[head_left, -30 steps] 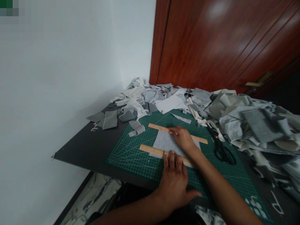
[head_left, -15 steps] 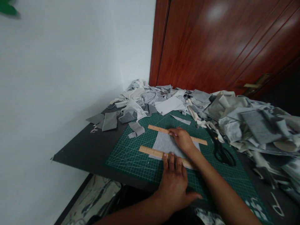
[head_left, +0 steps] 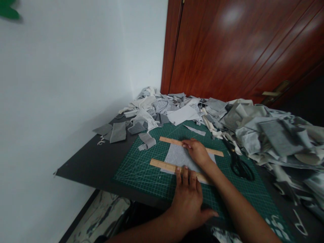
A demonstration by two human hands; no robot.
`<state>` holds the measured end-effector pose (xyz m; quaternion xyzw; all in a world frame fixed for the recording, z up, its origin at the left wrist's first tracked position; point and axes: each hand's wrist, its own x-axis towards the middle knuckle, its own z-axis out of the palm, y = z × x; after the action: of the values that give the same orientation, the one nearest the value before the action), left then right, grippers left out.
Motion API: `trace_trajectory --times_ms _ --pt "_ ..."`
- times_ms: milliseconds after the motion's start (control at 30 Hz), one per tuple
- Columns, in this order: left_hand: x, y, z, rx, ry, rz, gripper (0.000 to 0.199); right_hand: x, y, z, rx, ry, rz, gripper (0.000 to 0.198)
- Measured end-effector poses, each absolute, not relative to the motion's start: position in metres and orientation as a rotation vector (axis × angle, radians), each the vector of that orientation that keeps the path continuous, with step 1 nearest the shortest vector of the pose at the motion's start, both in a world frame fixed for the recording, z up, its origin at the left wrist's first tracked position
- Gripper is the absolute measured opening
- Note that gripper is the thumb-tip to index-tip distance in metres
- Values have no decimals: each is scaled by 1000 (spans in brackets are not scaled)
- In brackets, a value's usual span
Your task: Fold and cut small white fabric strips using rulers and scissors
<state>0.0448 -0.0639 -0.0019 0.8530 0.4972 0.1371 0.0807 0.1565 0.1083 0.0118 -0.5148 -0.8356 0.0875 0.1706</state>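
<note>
My left hand (head_left: 187, 199) lies palm down with its fingers stretched over the near wooden ruler (head_left: 163, 164), thumb out to the side. Beneath that ruler is a light grey piece of fabric (head_left: 177, 153). A second wooden ruler (head_left: 170, 140) lies across the fabric's far edge. My right hand (head_left: 197, 150) rests at this far ruler, its fingers bent and drawn together at the ruler's near edge. Whatever they may hold is too small to make out. Both rulers and the fabric lie flat on a green cutting mat (head_left: 141, 172).
Black-handled scissors (head_left: 241, 167) lie on the mat's right side. Heaped fabric scraps (head_left: 162, 106) run along the back, with a larger pile (head_left: 275, 131) at the right. Grey swatches (head_left: 118, 131) lie on the dark table (head_left: 88, 162). A wall (head_left: 76, 67) and wooden door (head_left: 227, 50) stand behind.
</note>
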Motion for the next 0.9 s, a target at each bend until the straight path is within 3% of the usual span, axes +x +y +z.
trace_trajectory --times_ms 900 --pt "45 -63 -3 2545 1484 412 106 158 111 2 -1403 -2333 247 31"
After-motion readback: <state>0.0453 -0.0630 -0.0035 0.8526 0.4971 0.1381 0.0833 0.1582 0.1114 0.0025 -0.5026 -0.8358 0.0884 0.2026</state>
